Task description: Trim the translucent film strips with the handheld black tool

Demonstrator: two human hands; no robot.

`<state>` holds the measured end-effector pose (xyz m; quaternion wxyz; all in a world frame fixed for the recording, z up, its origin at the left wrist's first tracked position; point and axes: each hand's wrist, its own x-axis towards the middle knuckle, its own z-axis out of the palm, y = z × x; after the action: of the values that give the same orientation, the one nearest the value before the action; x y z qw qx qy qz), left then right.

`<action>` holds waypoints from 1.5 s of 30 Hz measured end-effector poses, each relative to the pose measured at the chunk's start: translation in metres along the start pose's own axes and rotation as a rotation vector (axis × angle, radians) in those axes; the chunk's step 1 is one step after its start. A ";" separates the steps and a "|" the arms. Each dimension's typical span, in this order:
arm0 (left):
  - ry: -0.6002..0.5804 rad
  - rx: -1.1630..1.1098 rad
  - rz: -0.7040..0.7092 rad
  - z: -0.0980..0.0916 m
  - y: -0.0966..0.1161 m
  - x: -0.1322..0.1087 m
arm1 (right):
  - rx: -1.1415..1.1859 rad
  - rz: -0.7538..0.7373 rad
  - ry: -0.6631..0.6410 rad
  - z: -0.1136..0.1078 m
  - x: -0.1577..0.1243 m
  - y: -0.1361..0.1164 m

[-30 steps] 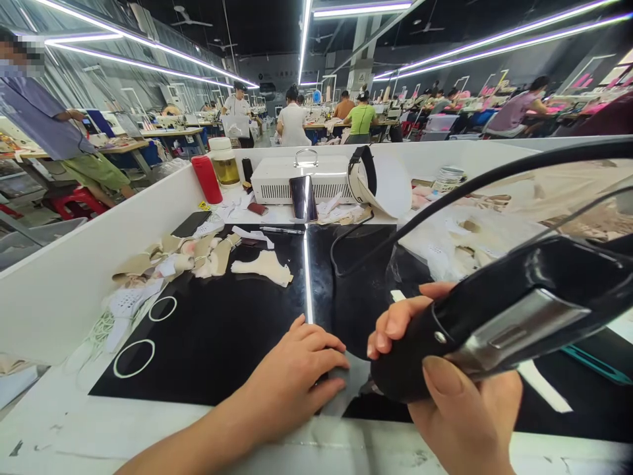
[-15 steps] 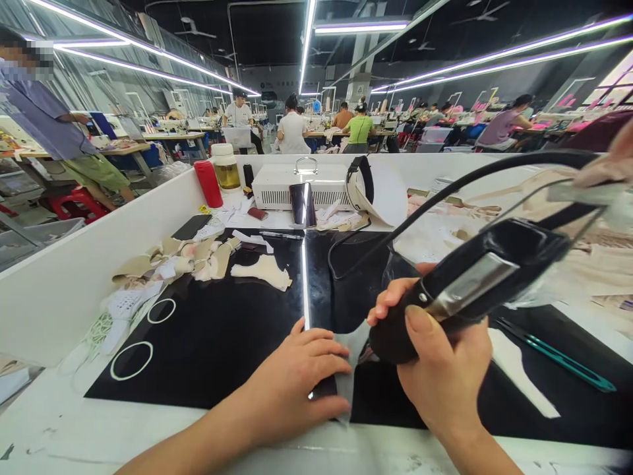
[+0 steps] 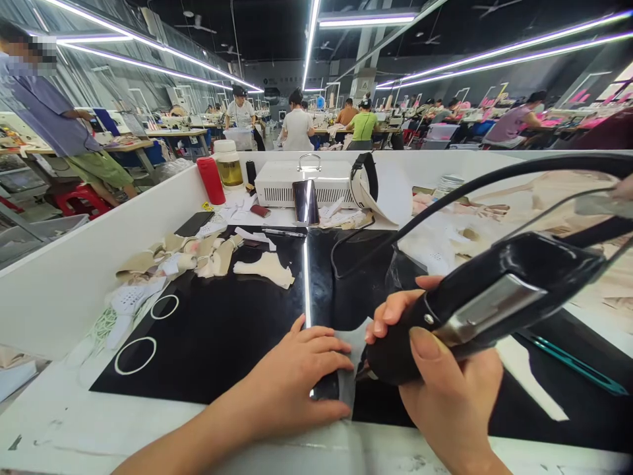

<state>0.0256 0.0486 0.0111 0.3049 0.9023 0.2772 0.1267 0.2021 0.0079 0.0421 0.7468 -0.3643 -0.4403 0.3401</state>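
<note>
My left hand (image 3: 301, 369) lies flat with its fingers apart. Its fingertips press a thin grey translucent piece of material (image 3: 352, 346) against the black mat (image 3: 237, 356). My right hand (image 3: 440, 369) is closed around a black corded handheld power tool (image 3: 499, 303) with a shiny metal plate on its side. The tool's small metal front end points down to the left, beside the right edge of the grey piece; whether they touch I cannot tell. To the right of my right hand lies a pale cut piece (image 3: 534, 382).
Teal-handled tweezers (image 3: 578, 363) lie at the right. A cream cut piece (image 3: 267, 267), two white rings (image 3: 135, 355) and fabric scraps (image 3: 212, 257) sit on the left. A phone (image 3: 305, 203) leans against a white vented box (image 3: 277, 178) behind. The black cable (image 3: 459, 188) arches over the right side.
My right hand and the tool have moved slightly down and right, with the tool's rear end lower. The view has shifted a little. My left hand stays pressed on the grey piece.
</note>
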 end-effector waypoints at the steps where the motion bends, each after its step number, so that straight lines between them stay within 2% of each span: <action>1: 0.002 -0.002 0.004 0.000 0.000 0.000 | -0.006 0.001 0.003 0.000 0.000 0.000; 15: -0.015 -0.001 0.000 -0.001 0.001 0.001 | 0.046 0.019 -0.059 -0.001 -0.015 -0.005; 21: -0.021 -0.011 0.003 -0.003 0.001 0.001 | 0.046 0.020 -0.092 -0.003 -0.012 -0.006; 25: -0.017 -0.021 0.018 -0.004 0.001 -0.001 | 0.020 -0.042 0.013 -0.006 0.002 -0.010; 27: 0.009 -0.020 0.030 -0.003 0.001 -0.002 | 0.031 -0.077 0.092 -0.007 0.012 -0.010; 30: 0.050 -0.003 0.033 0.001 -0.001 -0.001 | 0.056 -0.099 0.144 -0.009 0.025 -0.005; 39: -0.041 0.106 -0.019 0.005 -0.005 0.005 | 0.036 -0.074 0.067 -0.012 0.026 0.015; 45: -0.092 0.125 -0.052 0.000 0.001 0.007 | 0.033 -0.068 0.089 -0.012 0.025 0.018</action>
<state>0.0322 0.0523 0.0119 0.2634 0.9169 0.2938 0.0594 0.2194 0.0348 0.0332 0.7828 -0.3514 -0.4130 0.3053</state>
